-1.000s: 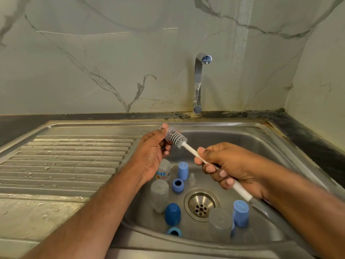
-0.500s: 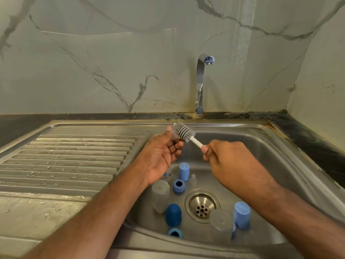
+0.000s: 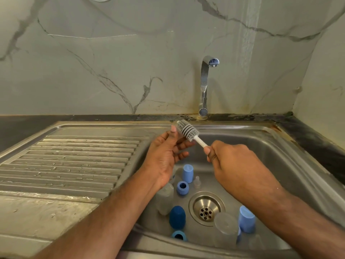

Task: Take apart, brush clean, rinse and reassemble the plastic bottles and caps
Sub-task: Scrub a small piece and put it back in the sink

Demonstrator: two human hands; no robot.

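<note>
My right hand grips the white handle of a bottle brush just below its grey ribbed head. My left hand is beside the head, thumb tip against the bristles and fingers loosely curled beneath; I see nothing held in it. Both hands hover over the steel sink. On the basin floor lie two clear bottles, two light blue caps, a dark blue cap, two blue rings and a small clear teat.
The drain sits mid-basin among the parts. A chrome tap stands behind the sink with no water running. A wet ribbed drainboard stretches to the left. Marble wall tiles close off the back and right.
The brush rose toward the tap and its head came out from my left hand's fingers. My right hand moved up the handle, closer to the head.
</note>
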